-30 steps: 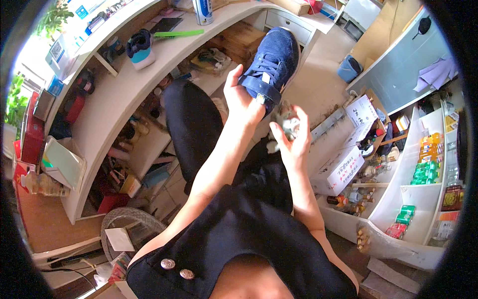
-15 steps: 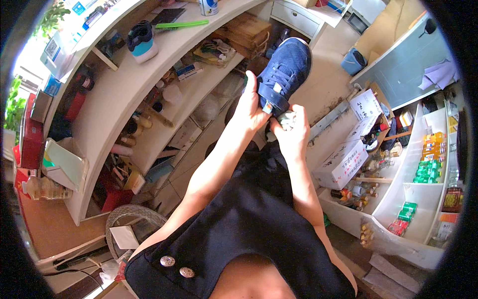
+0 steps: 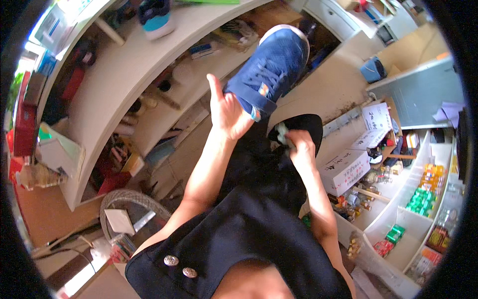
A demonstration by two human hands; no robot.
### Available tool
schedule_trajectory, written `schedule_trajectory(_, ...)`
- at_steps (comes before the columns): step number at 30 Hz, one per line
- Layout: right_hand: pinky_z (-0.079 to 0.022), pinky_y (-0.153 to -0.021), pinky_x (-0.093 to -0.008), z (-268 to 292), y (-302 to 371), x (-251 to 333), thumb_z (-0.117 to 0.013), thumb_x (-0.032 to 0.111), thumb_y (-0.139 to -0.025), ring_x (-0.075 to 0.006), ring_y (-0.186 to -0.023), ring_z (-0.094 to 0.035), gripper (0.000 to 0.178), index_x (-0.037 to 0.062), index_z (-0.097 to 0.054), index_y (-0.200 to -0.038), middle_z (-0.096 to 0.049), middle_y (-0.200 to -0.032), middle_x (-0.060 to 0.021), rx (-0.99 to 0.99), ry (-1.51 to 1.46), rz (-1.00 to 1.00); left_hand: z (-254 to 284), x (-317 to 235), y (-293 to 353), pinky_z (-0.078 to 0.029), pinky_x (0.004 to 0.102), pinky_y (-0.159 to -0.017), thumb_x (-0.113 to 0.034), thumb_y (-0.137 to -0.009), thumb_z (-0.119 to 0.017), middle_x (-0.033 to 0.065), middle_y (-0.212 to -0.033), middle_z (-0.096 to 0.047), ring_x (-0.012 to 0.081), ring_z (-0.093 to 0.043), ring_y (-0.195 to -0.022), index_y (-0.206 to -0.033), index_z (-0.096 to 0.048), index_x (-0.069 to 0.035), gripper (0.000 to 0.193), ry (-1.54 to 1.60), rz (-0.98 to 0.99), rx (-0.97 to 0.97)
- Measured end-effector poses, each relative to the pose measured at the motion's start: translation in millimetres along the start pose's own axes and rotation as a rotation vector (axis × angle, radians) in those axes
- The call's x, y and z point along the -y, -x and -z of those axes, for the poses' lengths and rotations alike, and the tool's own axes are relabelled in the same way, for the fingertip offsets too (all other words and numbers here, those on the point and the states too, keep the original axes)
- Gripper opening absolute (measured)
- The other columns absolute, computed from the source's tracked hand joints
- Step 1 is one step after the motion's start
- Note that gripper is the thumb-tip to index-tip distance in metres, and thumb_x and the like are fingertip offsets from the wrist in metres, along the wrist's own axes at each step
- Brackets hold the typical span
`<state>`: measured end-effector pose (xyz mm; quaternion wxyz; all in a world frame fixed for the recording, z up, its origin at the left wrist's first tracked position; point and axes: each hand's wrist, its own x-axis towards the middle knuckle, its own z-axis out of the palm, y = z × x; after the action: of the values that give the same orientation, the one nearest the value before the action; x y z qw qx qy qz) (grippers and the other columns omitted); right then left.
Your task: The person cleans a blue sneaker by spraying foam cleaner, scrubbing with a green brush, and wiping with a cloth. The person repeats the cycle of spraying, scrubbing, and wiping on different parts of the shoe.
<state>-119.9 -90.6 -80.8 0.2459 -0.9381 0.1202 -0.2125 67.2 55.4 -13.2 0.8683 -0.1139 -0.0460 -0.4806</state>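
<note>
A blue sneaker [image 3: 271, 72] with a pale sole edge and a strap across it is held out in front of me, its toe pointing up and right. My left hand [image 3: 230, 113] supports it at the heel end, thumb sticking out to the side; the other fingers are hidden by the shoe. Lower and to the right, my right hand [image 3: 302, 148] is closed, pinching a small crumpled whitish wad [image 3: 282, 132], perhaps cloth or tissue. That hand is apart from the shoe, over a rounded black surface [image 3: 312, 124].
On the curved white counter [image 3: 117, 74] at the left stands another shoe, dark and turquoise [image 3: 157, 22]. Cluttered shelves lie beneath it. White cartons [image 3: 343, 172] and a tray of bottles and cans [image 3: 420, 202] are at the right; a blue bin [image 3: 372, 70] stands farther back.
My right hand has moved away from the shoe's heel, down and right, with the whitish wad. The shoe and my left hand have shifted left. The whole view has turned somewhat.
</note>
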Motion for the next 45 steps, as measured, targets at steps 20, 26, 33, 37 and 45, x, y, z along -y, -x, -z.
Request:
schedule_trajectory(20,-0.048,-0.088,-0.0344,-133.7,-57.2,66.8,-0.076,0.011,-0.072,-0.0196,-0.098,-0.061,0.054,0.004,-0.056,-0.121,-0.064,-0.109,-0.0054,0.6,-1.43,-0.817,47.8,-34.8,58.0,-0.045,0.039,-0.097,-0.026,-0.099,-0.051,0.0114,-0.118,-0.062,0.0243,-0.059,-0.106,-0.125,-0.053,-0.002,0.035,-0.304,-0.469,-0.77)
schedule_trajectory(26,-0.045,-0.096,-0.0348,-97.5,-62.0,111.7,-0.083,0.004,-0.059,-0.0197,-0.105,-0.059,0.073,0.0067,-0.054,-0.126,-0.063,-0.114,-0.004,0.553,-1.534,-0.744,-66.7,-3.8,118.8,-0.04,0.0347,-0.099,-0.015,-0.087,-0.064,0.0126,-0.126,-0.057,0.0239,-0.052,-0.117,-0.133,-0.046,0.002,0.052,-1.246,-0.213,-0.565)
schedule_trajectory(33,-0.045,-0.097,-0.034,-60.2,-110.0,151.5,-0.089,0.017,-0.059,-0.0175,-0.106,-0.058,0.083,0.0014,-0.048,-0.129,-0.061,-0.117,-0.0084,0.676,-1.292,-0.476,-82.7,-41.7,153.2,-0.027,0.0596,-0.105,-0.028,-0.07,-0.078,0.0057,-0.104,-0.064,0.0239,-0.055,-0.115,-0.109,-0.061,-0.005,0.049,-3.202,-0.309,-0.158)
schedule_trajectory(37,-0.051,-0.082,-0.0295,-33.7,-186.0,168.7,-0.082,0.021,-0.071,-0.0141,-0.088,-0.063,0.055,0.0007,-0.06,-0.118,-0.068,-0.094,-0.0069,0.883,-0.957,0.056,-130.2,-71.0,176.5,-0.03,0.0534,-0.104,-0.023,-0.068,-0.08,0.0042,-0.094,-0.063,0.0227,-0.06,-0.099,-0.097,-0.065,-0.01,0.035,-2.966,-0.344,-0.32)
schedule_trajectory(45,-0.05,-0.087,-0.0418,-83.4,-379.9,203.4,-0.07,0.03,-0.081,-0.0329,-0.103,-0.064,0.057,0.0142,-0.049,-0.132,-0.067,-0.102,-0.0219,0.425,-0.316,0.29,-216.6,-104.8,210.2,-0.025,0.0523,-0.11,-0.024,-0.065,-0.084,0.0055,-0.083,-0.067,0.0222,-0.066,-0.085,-0.087,-0.067,-0.005,0.033,-2.807,-0.422,-0.418)
